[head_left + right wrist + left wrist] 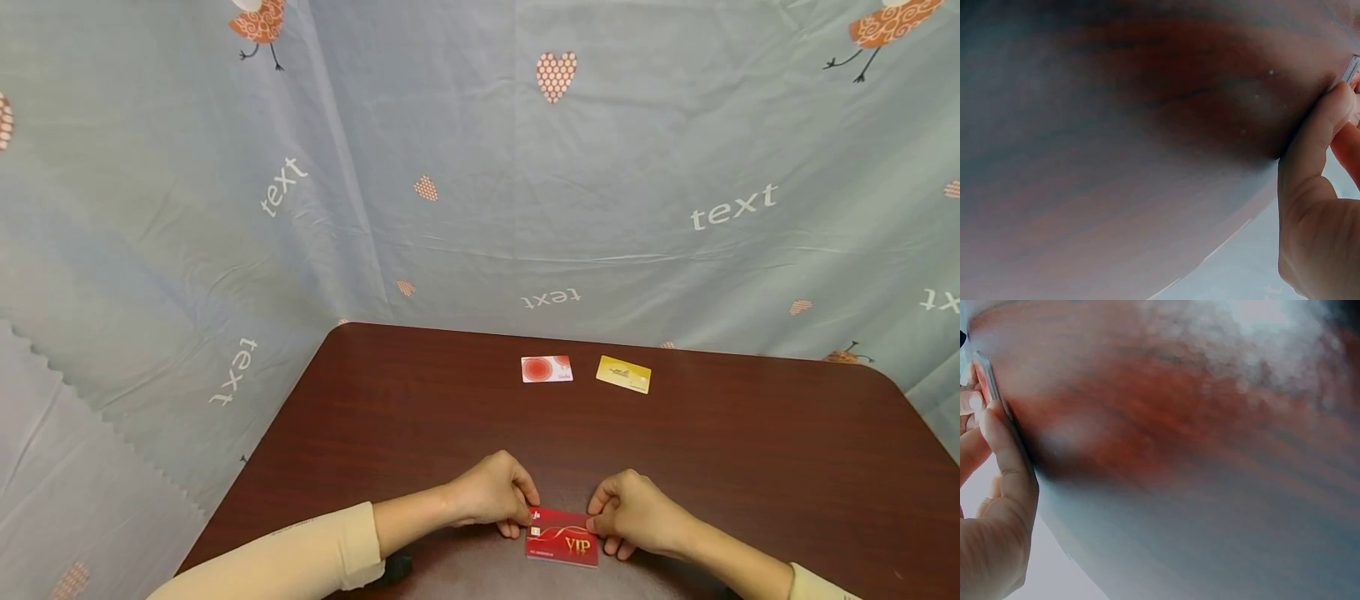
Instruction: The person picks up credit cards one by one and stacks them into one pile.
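Note:
A small stack of cards lies near the front of the table, a red VIP card (562, 546) uppermost. My left hand (491, 490) pinches the stack's left edge between thumb and curled fingers. On the opposite side, my right hand (647, 512) pinches the right edge near the upper corner. In the left wrist view, the stack's layered edge (989, 378) shows beside the fingertips of the left hand (1000, 512). Only a bit of the stack (1350, 70) appears past the right hand (1310, 206) in the right wrist view. How many cards are stacked I cannot tell.
Toward the back of the dark brown table (420, 400) lie a white card with red circles (547, 369) and, to its right, a yellow card (624, 375). A patterned grey-blue cloth (480, 242) hangs behind the table and along its left side.

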A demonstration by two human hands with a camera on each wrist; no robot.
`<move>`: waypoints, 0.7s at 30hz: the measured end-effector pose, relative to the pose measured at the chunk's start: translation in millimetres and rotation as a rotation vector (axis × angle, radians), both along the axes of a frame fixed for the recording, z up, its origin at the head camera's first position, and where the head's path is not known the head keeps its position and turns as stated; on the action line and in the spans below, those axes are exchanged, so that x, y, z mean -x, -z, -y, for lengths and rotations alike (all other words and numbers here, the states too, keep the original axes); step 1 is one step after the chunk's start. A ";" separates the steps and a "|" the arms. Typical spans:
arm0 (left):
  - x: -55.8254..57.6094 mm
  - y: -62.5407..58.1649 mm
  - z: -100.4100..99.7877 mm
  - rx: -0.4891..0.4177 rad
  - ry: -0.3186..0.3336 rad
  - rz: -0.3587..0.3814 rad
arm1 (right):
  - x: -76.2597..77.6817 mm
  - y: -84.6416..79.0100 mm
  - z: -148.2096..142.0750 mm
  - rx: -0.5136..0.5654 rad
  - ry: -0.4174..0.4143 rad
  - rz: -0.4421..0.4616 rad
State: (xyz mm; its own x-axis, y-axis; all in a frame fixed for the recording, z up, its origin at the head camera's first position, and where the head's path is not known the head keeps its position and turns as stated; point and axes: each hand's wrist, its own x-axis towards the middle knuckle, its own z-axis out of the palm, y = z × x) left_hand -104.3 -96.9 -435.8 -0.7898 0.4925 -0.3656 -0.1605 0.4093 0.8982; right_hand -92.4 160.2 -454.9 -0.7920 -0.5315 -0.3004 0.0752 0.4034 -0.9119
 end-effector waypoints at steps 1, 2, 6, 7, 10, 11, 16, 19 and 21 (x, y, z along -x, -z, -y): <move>0.5 -0.6 0.7 -0.001 0.001 -0.002 | 0.2 -0.2 -0.3 0.001 0.001 0.001; 1.0 -1.3 1.4 -0.002 -0.001 -0.005 | 0.5 -0.5 -0.9 0.001 0.002 0.002; 4.2 -7.7 4.4 -0.003 0.002 -0.041 | 3.4 -3.2 -3.7 -0.025 -0.001 -0.039; 5.5 -10.0 5.1 -0.005 0.001 -0.052 | 4.7 -4.1 -4.4 -0.033 -0.002 -0.056; 10.8 -16.7 6.9 -0.007 0.002 -0.094 | 9.0 -8.3 -6.0 -0.044 -0.007 -0.096; 12.7 -18.8 7.4 -0.009 -0.002 -0.104 | 10.7 -9.7 -6.4 -0.042 -0.006 -0.102; 20.1 -26.4 11.5 -0.028 -0.028 -0.138 | 16.3 -15.4 -8.9 -0.026 0.015 -0.117; 22.6 -29.5 14.6 -0.045 -0.047 -0.156 | 20.2 -19.2 -10.9 -0.020 0.026 -0.134; 24.3 -30.9 16.7 -0.055 -0.059 -0.173 | 23.4 -22.5 -11.6 -0.023 0.030 -0.151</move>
State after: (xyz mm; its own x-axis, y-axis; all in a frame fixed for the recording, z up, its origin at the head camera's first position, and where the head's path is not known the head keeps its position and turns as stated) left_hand -128.6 -113.5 -404.9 -0.8668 0.4585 -0.1961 -0.0245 0.3537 0.9350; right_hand -115.8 171.7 -432.4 -0.8446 -0.5012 -0.1883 -0.0496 0.4235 -0.9045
